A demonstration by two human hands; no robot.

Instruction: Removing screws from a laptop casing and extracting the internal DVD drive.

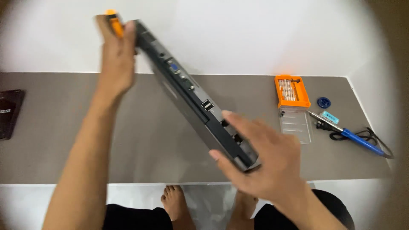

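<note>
A closed grey laptop [187,96] is lifted edge-on above the grey table [140,140], tilted from upper left to lower right, with its port side facing me. My left hand [115,55] grips the laptop's far upper end and also holds an orange-handled screwdriver [114,23] against it. My right hand [264,157] holds the near lower end, fingers wrapped over the edge.
An orange screwdriver bit set [292,90] with its clear lid [295,124] lies at the right. Beside it are a blue soldering iron [353,137] with a black cord, a small blue round object [324,102] and a dark flat item [9,111] at the left edge. My bare feet show below the table edge.
</note>
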